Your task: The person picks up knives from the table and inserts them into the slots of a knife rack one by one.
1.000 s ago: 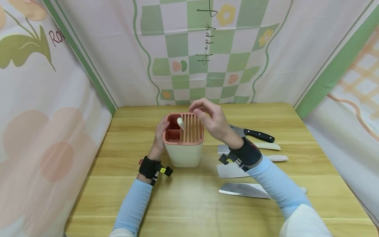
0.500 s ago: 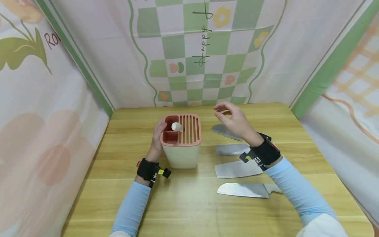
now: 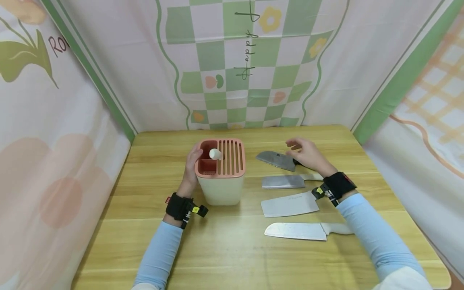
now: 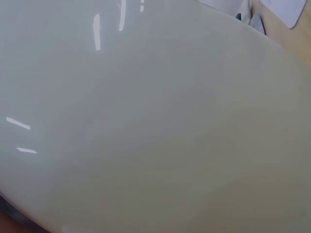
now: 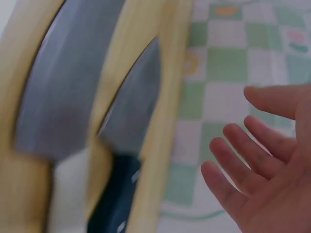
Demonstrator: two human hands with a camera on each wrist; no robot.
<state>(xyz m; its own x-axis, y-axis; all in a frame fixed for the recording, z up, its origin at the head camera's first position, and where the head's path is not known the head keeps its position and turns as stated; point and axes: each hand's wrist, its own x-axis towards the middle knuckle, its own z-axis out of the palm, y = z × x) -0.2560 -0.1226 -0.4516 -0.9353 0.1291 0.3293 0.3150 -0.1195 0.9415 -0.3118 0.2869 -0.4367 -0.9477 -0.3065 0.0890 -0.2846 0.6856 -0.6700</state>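
A cream knife holder (image 3: 220, 192) with a pink slotted top stands left of the table's middle. My left hand (image 3: 189, 167) grips its left side, fingertips at the rim; its cream wall (image 4: 155, 121) fills the left wrist view. A white handle (image 3: 215, 154) sticks up from the top, the rest hidden inside. My right hand (image 3: 307, 154), holding nothing, is over the handle end of a black-handled knife (image 3: 276, 160). In the right wrist view its fingers (image 5: 238, 150) are spread loosely, apart from that knife's black handle (image 5: 116, 194).
Below the black-handled knife lie two cleavers, a narrow one (image 3: 283, 182) and a wider one (image 3: 290, 204). Nearest the front is a white-handled knife (image 3: 295, 231). All blades point left on the wooden table (image 3: 217, 249). A patterned cloth (image 3: 239, 96) hangs behind.
My right hand has moved right and slightly down, from beside the slotted top to the black-handled knife's handle. The left hand stays on the knife holder.
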